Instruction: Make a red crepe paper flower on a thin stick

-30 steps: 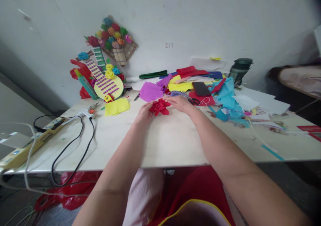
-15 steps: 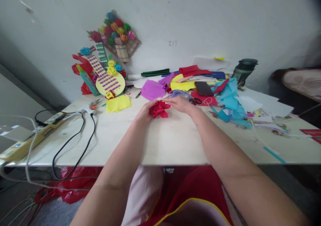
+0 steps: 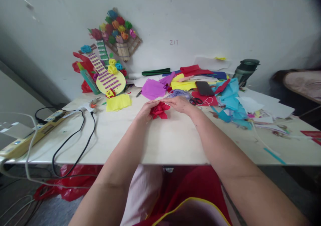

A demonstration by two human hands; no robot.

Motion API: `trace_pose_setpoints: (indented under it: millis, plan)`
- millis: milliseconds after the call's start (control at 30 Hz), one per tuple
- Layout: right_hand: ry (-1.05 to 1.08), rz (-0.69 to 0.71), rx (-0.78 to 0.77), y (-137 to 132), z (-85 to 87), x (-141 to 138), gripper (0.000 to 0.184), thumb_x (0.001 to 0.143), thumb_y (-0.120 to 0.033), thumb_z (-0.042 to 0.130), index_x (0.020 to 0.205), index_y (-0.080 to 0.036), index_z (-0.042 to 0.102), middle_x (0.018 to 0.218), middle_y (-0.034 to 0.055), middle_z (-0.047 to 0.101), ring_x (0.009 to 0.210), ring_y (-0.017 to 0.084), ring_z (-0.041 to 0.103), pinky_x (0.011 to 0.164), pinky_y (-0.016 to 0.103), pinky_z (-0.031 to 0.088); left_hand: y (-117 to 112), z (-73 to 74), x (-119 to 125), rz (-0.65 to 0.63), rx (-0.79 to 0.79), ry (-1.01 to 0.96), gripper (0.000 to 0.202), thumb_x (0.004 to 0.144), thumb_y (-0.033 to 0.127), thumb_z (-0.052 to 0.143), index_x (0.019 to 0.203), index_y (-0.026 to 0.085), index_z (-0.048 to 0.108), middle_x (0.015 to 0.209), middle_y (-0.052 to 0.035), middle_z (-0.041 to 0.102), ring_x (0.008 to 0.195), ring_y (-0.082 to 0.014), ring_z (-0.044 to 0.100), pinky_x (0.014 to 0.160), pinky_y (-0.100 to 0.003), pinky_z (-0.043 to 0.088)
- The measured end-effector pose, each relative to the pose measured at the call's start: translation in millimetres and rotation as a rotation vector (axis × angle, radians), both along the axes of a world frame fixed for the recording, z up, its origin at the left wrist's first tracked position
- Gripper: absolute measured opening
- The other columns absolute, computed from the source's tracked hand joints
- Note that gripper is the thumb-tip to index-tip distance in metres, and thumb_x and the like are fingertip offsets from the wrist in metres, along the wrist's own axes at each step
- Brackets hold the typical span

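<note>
Both hands [image 3: 147, 111] have the red paper flower [image 3: 160, 110] between them.

The left hand [image 3: 146, 111], closed on the red paper flower [image 3: 159, 111], covers its left side. The fingertips of the right hand [image 3: 178, 104] are too small to resolve; their contact with the flower cannot be determined. The blades of the scissors [image 3: 196, 101] are not discernible. The left picture edge cuts off the power strip [image 3: 41, 131]; the right edge cuts off the red sheet [image 3: 311, 134]. Small items [image 3: 280, 131] at the surface's [image 3: 175, 145] right are blurred beyond identification.
</note>
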State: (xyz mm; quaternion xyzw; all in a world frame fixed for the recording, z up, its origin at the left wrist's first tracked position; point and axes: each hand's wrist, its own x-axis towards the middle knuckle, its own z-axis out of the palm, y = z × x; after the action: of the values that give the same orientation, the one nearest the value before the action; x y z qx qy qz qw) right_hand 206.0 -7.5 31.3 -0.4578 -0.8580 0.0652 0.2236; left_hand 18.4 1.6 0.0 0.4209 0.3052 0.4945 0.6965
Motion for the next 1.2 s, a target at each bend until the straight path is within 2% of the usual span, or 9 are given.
trace_pose_setpoints:
  millis: [100,233,533,733,900,1200]
  plan:
    - [0.002,-0.002,0.025,-3.0,1.4,-2.8,0.038,0.090,-0.026,0.044,0.126,-0.034,0.056,0.125,-0.0028,0.061,0.113,0.019,0.059,0.094,0.032,0.047,-0.4,0.2,0.6,0.005,-0.002,-0.012,0.011,0.065,0.017,0.071,0.069,0.011,0.062,0.057,-0.0026,0.061,0.050,-0.0104,0.053,0.051,-0.023,0.040]
    - [0.018,-0.075,0.048,-4.4,0.1,-8.1,0.038,0.090,-0.033,0.043,0.126,-0.029,0.057,0.122,0.0029,0.063,0.110,0.022,0.061,0.091,0.035,0.048,-1.8,0.0,1.8,0.010,0.018,-0.013,0.010,0.065,0.015,0.071,0.068,0.011,0.063,0.057,-0.0024,0.061,0.051,-0.0106,0.053,0.051,-0.023,0.041]
    - [0.065,-0.095,0.098,0.5,-5.6,-12.2,0.030,0.087,-0.035,0.049,0.110,-0.029,0.068,0.110,0.0007,0.070,0.101,0.018,0.064,0.084,0.029,0.049,-2.5,-1.7,2.4,0.012,0.039,0.025,0.014,0.065,0.018,0.074,0.065,0.012,0.061,0.054,-0.0012,0.058,0.048,-0.0093,0.052,0.050,-0.022,0.041]
    - [0.042,-0.110,0.145,-0.1,-5.6,-14.0,0.030,0.087,-0.031,0.049,0.108,-0.025,0.070,0.109,0.0033,0.070,0.101,0.019,0.063,0.083,0.029,0.047,-0.5,-4.0,2.2,0.005,0.049,0.035,0.014,0.064,0.017,0.075,0.069,0.011,0.063,0.058,-0.0029,0.061,0.049,-0.0097,0.054,0.050,-0.022,0.042]
    - [0.059,-0.127,0.181,0.5,-8.0,-15.1,0.029,0.087,-0.031,0.048,0.106,-0.027,0.071,0.107,0.0031,0.071,0.097,0.019,0.064,0.079,0.028,0.046,0.5,-4.6,1.7,0.013,0.053,0.030,0.013,0.066,0.017,0.074,0.070,0.010,0.063,0.058,-0.0024,0.061,0.050,-0.0088,0.056,0.051,-0.020,0.043]
    - [0.146,-0.148,0.149,0.1,-8.6,-17.4,0.026,0.084,-0.035,0.055,0.099,-0.025,0.074,0.100,0.0027,0.072,0.092,0.018,0.065,0.075,0.026,0.046,-2.8,-1.4,2.3,0.000,0.042,0.041,0.014,0.065,0.016,0.073,0.069,0.010,0.062,0.056,-0.0022,0.060,0.048,-0.0095,0.056,0.048,-0.020,0.042]
